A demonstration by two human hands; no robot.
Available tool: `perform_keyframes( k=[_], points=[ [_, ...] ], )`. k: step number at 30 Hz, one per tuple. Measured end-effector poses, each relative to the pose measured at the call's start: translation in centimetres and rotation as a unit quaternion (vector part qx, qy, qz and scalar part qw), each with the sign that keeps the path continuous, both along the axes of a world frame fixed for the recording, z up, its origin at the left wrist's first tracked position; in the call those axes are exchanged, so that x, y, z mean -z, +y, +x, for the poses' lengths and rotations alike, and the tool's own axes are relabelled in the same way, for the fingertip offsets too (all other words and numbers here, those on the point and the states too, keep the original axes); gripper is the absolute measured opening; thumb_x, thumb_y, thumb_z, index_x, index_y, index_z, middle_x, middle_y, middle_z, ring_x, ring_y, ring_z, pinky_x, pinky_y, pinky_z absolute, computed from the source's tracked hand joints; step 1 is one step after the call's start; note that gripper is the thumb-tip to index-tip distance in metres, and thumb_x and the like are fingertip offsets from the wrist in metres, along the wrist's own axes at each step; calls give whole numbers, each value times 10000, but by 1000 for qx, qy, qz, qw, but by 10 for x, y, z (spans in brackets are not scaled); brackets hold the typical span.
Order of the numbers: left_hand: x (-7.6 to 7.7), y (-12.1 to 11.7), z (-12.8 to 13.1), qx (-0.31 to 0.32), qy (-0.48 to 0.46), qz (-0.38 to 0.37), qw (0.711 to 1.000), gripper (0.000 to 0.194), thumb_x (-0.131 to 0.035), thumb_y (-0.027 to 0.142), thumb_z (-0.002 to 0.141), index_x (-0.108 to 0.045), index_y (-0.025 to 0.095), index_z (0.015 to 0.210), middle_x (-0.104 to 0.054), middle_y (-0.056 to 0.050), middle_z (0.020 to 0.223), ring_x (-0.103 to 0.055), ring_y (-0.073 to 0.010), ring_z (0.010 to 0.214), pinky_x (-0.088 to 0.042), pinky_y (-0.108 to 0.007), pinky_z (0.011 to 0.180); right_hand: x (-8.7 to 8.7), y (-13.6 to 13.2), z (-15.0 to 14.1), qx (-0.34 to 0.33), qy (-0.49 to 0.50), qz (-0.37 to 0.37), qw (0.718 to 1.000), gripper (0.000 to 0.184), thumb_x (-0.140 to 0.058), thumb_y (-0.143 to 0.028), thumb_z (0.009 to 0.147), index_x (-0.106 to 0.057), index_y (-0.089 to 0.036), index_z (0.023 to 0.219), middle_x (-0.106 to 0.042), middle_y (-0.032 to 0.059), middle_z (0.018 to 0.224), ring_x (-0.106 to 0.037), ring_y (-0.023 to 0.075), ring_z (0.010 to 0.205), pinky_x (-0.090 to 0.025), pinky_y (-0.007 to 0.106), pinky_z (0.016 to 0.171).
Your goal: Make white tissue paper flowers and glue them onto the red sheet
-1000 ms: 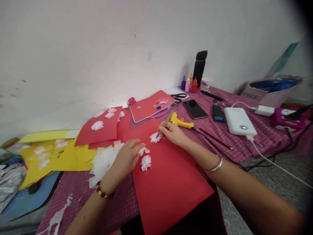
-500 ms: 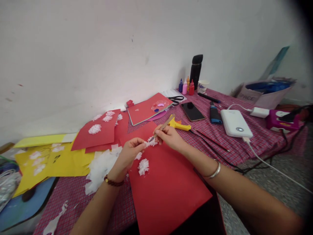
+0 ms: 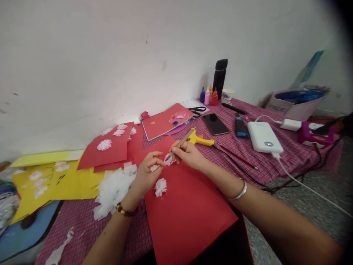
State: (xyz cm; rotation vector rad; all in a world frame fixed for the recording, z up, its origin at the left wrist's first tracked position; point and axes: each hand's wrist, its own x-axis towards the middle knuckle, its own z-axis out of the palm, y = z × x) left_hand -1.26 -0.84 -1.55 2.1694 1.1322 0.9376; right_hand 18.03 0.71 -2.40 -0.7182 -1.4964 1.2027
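My right hand pinches a slim light-brown stick, tilted with its darker tip down at a white paper tuft on the red sheet. Just left of that tip is my left hand, its fingers curved and apart, with nothing visible between them. Below the hands, a fluffy white paper pompom sits on the same sheet. A pile of white tissue paper pieces lies beside my left wrist.
A yellow glue gun lies right of my right hand, its cable trailing past a red pencil. Further right are a phone and a white power bank. Red cards with white tufts and yellow sheets lie left.
My left hand has let go of the white paper by the stick's tip, and its fingers have spread. The right hand still holds the stick at the tuft.
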Motion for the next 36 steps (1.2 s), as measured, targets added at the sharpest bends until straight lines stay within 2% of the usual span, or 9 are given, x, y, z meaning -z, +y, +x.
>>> perform_keyframes(
  k=[7,11,14,19,25,28,32,34,36],
  points=[
    [7,3,-2,-1,-79,-41,996,70,-586,193,781,-644,183,743,-582,-70,1062,-565,-190,1020,-416,-327,892,1,0,-1,-2,-15,9,1000,220,-471,-310,862,-510,-159,706,-544,-15,599,-503,76,481,-424,208,490],
    [8,2,1,-30,-121,-114,986,52,-611,218,773,-638,177,755,-640,-29,805,-594,-133,751,-450,-252,706,3,0,-2,8,-18,5,1000,188,-473,-285,864,-506,-162,726,-549,-19,595,-501,74,473,-422,201,483],
    [5,-1,7,-36,-158,-145,976,69,-627,230,757,-628,168,788,-642,-15,734,-586,-121,687,-451,-236,659,4,0,-3,6,-12,2,1000,175,-482,-281,861,-516,-161,737,-558,-19,596,-502,73,462,-421,199,468],
    [2,-3,15,-56,-251,-172,951,388,-671,220,724,-499,205,1071,-640,28,699,-591,-109,629,-461,-232,627,2,0,-2,-13,17,-34,999,176,-521,-317,839,-547,-158,768,-613,-4,608,-529,87,446,-433,209,447],
    [-2,-1,16,-69,-295,-195,933,145,-684,244,716,-582,150,759,-591,31,606,-537,-75,549,-423,-195,566,3,-2,-6,-40,108,-113,987,175,-590,-330,793,-566,-157,787,-668,4,634,-524,74,386,-413,188,400],
    [-19,4,26,-63,-238,-146,958,124,-674,255,728,-624,142,712,-600,13,606,-524,-83,557,-413,-199,557,4,0,-4,-59,204,-171,962,166,-610,-325,781,-560,-170,814,-678,-7,650,-526,75,387,-426,187,401],
    [-43,15,50,-20,-70,43,996,130,-604,282,795,-672,172,784,-657,-28,743,-575,-137,702,-452,-257,671,0,4,6,-68,313,-240,917,97,-567,-272,812,-573,-176,809,-645,-39,635,-492,60,397,-438,184,423],
    [-48,20,59,24,4,122,992,176,-557,270,829,-674,198,939,-674,-46,895,-588,-160,815,-454,-291,764,-4,5,12,-65,338,-274,898,113,-527,-250,836,-567,-178,760,-595,-54,585,-457,54,402,-434,181,446],
    [-46,24,62,56,46,139,988,360,-565,261,824,-574,224,1182,-651,-62,1051,-587,-170,886,-454,-304,799,-9,5,18,-62,350,-289,889,166,-488,-251,858,-551,-183,721,-536,-60,543,-423,58,406,-422,183,460]
  ],
)
